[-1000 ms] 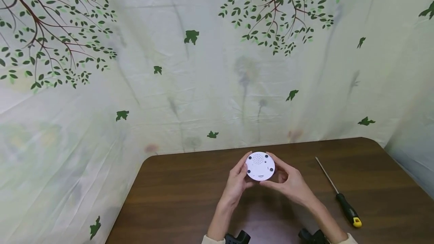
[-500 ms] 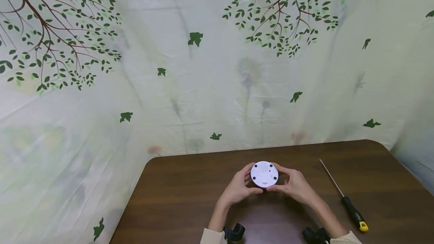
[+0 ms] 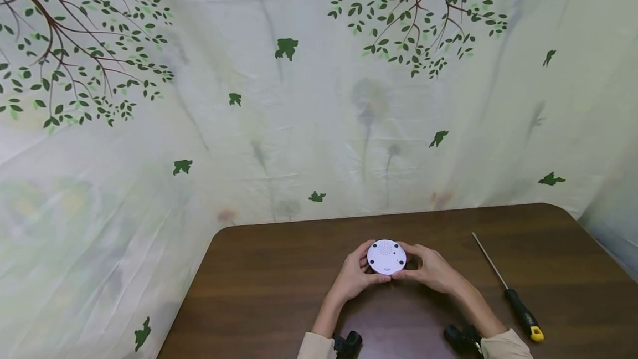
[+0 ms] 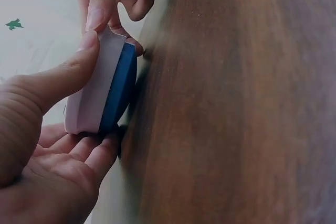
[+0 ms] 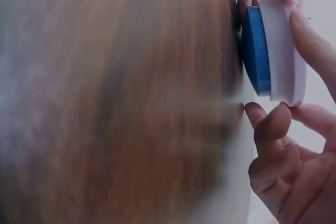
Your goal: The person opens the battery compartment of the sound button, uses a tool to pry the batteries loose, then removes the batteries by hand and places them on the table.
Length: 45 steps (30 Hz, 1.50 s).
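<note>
Both hands hold a round device (image 3: 386, 257) low over the table. Its white face is turned up, with a patch of small holes and several dark round dots near the rim. From the side, in the left wrist view, the white body (image 4: 92, 98) has a blue domed part (image 4: 119, 85) facing the table. My left hand (image 3: 351, 277) grips the left edge, thumb at the near rim and fingers on the far side. My right hand (image 3: 433, 271) grips the right edge the same way. The two thumb tips nearly meet at the near rim.
A screwdriver (image 3: 520, 312) with a dark and yellow handle lies on the brown wooden table (image 3: 259, 292), right of my right hand, its shaft pointing away. A pale curtain (image 3: 309, 126) printed with branches and leaves hangs behind the table. Black wrist mounts (image 3: 349, 343) sit at both wrists.
The device has come down and nearer to me in both hands. My left thumb has moved from the left side of the device to its near edge. The screwdriver stays put on the table.
</note>
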Each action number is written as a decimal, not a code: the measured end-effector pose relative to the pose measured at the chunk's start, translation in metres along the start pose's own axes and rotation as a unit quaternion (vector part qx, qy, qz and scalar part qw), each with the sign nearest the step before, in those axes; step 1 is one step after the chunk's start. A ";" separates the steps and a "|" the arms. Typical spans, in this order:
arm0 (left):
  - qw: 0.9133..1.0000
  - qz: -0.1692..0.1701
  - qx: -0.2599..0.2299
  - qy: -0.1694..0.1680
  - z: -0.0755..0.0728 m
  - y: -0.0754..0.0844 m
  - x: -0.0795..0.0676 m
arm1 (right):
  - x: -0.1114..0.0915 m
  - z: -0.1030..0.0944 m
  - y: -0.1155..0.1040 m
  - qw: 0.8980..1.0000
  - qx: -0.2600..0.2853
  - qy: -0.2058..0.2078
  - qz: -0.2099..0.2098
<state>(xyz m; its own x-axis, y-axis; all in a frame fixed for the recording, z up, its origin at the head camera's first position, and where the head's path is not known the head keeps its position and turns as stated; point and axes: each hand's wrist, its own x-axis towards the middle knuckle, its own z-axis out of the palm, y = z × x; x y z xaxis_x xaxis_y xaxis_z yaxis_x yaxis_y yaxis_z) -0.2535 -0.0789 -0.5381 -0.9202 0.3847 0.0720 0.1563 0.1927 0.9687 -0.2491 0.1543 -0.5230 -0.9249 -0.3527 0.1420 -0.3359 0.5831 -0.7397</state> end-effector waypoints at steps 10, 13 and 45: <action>1.000 0.005 -0.008 0.011 -0.002 0.001 0.001 | 0.000 -0.004 -0.002 0.999 -0.005 -0.020 -0.027; 1.000 0.003 -0.019 0.010 -0.002 0.001 0.002 | 0.002 -0.004 -0.007 0.995 -0.080 0.008 -0.052; 0.998 -0.032 -0.042 0.034 0.002 0.011 0.001 | -0.006 0.015 -0.035 0.846 -0.423 0.094 -0.310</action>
<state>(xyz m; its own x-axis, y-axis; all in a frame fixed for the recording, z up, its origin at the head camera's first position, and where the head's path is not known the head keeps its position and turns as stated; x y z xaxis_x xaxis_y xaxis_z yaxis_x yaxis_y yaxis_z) -0.2518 -0.0744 -0.5280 -0.9501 0.3112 0.0227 0.0685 0.1373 0.9882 -0.2290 0.1250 -0.5080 -0.5092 -0.7069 0.4909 -0.7009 0.6717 0.2401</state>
